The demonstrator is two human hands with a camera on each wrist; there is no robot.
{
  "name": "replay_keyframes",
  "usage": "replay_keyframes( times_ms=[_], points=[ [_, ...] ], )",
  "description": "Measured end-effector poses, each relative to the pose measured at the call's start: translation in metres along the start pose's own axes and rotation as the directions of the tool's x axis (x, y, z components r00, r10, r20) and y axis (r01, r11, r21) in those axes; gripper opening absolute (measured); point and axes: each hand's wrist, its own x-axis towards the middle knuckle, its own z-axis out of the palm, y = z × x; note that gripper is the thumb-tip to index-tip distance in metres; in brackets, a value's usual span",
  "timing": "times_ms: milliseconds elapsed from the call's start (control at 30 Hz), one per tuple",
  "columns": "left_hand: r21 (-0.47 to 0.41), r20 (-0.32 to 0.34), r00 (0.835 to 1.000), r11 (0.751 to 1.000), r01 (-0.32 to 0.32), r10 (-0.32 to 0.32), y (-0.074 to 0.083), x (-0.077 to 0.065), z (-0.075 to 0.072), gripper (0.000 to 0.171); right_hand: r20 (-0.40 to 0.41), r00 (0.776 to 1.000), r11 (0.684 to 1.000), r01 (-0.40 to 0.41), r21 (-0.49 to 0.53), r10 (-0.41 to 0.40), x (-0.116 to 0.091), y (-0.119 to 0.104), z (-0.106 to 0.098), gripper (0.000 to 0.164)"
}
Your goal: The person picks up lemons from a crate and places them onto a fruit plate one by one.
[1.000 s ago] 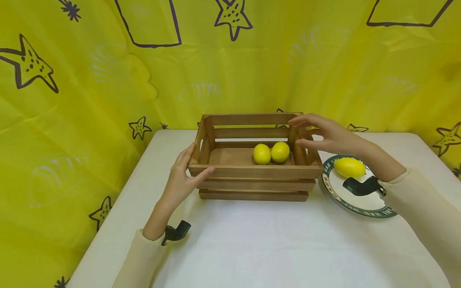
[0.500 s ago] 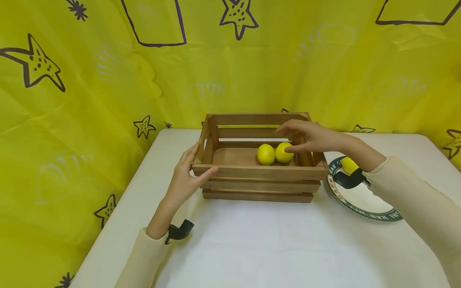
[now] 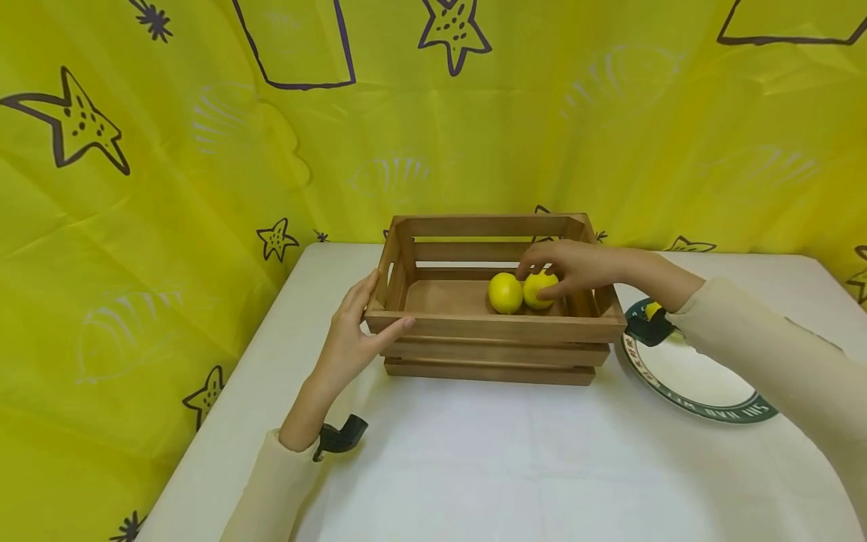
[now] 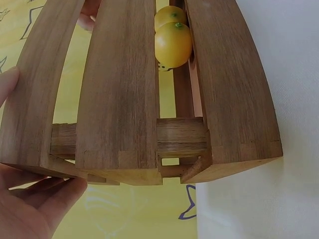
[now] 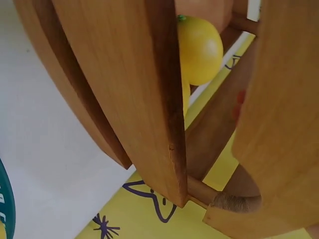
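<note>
A slatted wooden crate stands on the table with two yellow lemons inside. My left hand grips its left front corner, thumb over the front rail and fingers at the end panel. In the left wrist view, the fingers of the left hand show at the crate's end. My right hand reaches in over the right end, thumb and fingers curled round the right lemon. The left lemon lies close beside it. In the right wrist view, slats hide much of a lemon.
A white plate with a green lettered rim stands right of the crate. Another lemon on it is mostly hidden by the right wrist and its camera. A yellow patterned curtain hangs behind the white-covered table.
My right hand has moved left and down into the crate, from above its right end onto the right lemon. The left hand keeps its hold. The view has shifted slightly.
</note>
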Motion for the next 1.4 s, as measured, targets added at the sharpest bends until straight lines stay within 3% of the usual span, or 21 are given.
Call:
replay_keyframes(
  times_ms=[200,567,933,1167,1400],
  points=[
    [-0.01,-0.003,1.0,1.0,-0.012,0.012,0.001,0.002,0.001,0.088,0.085,0.994,0.996,-0.069,-0.052,0.074,0.009,0.004,-0.003,0.033],
    [-0.01,-0.003,1.0,1.0,0.001,-0.001,0.001,0.001,0.003,0.089,0.171,0.965,0.977,-0.181,-0.11,0.198,0.022,0.018,-0.003,0.038],
    [-0.011,0.004,1.0,1.0,0.001,-0.001,-0.001,-0.006,0.008,0.089,0.308,0.904,0.951,-0.251,-0.183,0.298,0.03,0.03,0.01,0.045],
    [-0.022,0.001,1.0,1.0,0.004,-0.004,-0.001,-0.005,0.006,0.089,0.33,0.892,0.944,-0.244,-0.22,0.307,0.032,0.032,0.01,0.045],
    [-0.007,-0.002,1.0,1.0,0.001,-0.001,0.0,-0.004,0.002,0.089,0.389,0.84,0.92,-0.294,-0.258,0.377,0.036,0.028,0.007,0.043]
  ],
)
